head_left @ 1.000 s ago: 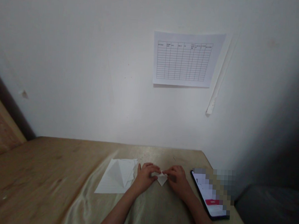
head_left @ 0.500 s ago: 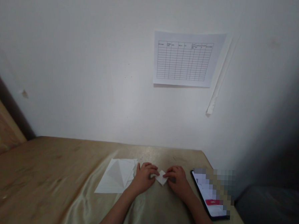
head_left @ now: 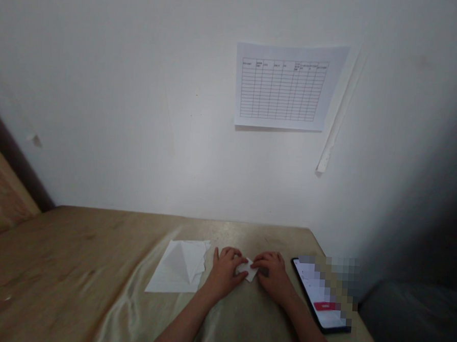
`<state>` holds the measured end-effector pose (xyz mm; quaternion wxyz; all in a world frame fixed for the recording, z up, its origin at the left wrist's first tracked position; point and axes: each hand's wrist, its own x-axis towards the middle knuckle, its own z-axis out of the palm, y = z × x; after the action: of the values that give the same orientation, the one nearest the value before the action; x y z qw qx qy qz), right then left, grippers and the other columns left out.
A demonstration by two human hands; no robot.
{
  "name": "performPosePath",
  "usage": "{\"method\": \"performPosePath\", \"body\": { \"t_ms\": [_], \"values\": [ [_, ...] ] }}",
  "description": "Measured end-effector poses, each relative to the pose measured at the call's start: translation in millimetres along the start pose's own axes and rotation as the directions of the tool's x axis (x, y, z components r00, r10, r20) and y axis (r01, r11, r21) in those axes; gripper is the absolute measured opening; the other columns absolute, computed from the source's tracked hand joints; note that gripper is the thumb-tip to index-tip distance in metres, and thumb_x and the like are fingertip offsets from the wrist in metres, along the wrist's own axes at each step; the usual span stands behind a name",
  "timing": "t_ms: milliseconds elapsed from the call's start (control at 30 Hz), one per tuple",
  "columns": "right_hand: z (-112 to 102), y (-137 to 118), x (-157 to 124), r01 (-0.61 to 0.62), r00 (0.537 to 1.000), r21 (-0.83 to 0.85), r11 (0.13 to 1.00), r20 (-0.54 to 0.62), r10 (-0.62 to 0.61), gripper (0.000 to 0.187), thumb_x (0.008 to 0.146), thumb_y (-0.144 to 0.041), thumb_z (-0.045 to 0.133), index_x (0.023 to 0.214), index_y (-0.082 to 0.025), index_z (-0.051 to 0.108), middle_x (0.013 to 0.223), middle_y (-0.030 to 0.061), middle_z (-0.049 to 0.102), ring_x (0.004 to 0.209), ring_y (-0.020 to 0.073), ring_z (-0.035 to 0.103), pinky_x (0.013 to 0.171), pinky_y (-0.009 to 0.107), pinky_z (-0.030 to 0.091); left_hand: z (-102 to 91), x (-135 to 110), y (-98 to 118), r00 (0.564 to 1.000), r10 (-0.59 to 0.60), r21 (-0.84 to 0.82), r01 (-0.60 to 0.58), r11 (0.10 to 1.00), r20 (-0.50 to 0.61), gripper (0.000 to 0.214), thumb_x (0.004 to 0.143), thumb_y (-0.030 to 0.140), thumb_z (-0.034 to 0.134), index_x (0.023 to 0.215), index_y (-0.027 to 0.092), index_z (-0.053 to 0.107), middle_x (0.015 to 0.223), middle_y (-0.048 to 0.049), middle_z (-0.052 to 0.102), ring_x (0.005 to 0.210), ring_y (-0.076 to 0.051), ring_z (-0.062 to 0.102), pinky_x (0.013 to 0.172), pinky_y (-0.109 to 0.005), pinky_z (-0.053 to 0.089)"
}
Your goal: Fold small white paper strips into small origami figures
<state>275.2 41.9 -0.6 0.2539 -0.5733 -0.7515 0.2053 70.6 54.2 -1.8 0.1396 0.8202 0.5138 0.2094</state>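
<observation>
Spotting white papers [head_left: 177, 278] at left, likely set aside for room!

"Next?"

"With left hand [head_left: 225, 269], pinching small folded paper [head_left: 249, 274] on the worktop [head_left: 74, 265]; with right hand [head_left: 272, 273], pinching opposite, presumably for steadiness!"

"Then phone [head_left: 314, 292], probably angled for viewing."

Logged matt folded paper [head_left: 249, 272] in the grip; beneath, saw satiny cloth [head_left: 240, 314], glossy along ripples. Left of the grip, noted matt paper sheets [head_left: 179, 270], rough-edged; right, smooth phone screen [head_left: 317, 293]. Beyond, matt paper chart [head_left: 282, 89].
</observation>
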Motion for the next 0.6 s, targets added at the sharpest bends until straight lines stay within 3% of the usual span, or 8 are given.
{"method": "performPosePath", "body": {
  "t_ms": [400, 600],
  "values": [
    [4.6, 3.3, 1.9, -0.013, 1.000, -0.037, 0.999, -0.022, 0.012, 0.025, 0.084, -0.023, 0.059, 0.098, -0.032, 0.077, 0.117, 0.0013, 0.071, 0.124, 0.0238, 0.053, 0.120, 0.053, 0.007, 2.9, -0.1, 3.5, 0.999, -0.048, 0.046, 0.047, 0.998, 0.019, 0.041, 0.086, 0.043, 0.072, 0.126, 0.042, 0.068, 0.140, -0.0046, 0.058, 0.137, -0.030, 0.045, 0.120, -0.065, 0.013],
    [7.7, 6.1, 2.1, -0.036, 0.999, -0.090, 0.995, -0.044, 0.032, 0.028, 0.083, -0.024, 0.063, 0.106, -0.036, 0.076, 0.123, 0.0023, 0.067, 0.127, 0.0251, 0.050, 0.120, 0.051, 0.013, 3.6, -0.2, 0.0, 0.998, -0.058, 0.086, 0.056, 0.995, 0.030, 0.042, 0.086, 0.048, 0.070, 0.127, 0.048, 0.066, 0.150, -0.0003, 0.053, 0.139, -0.033, 0.041, 0.119, -0.067, 0.014]
  ]
}}
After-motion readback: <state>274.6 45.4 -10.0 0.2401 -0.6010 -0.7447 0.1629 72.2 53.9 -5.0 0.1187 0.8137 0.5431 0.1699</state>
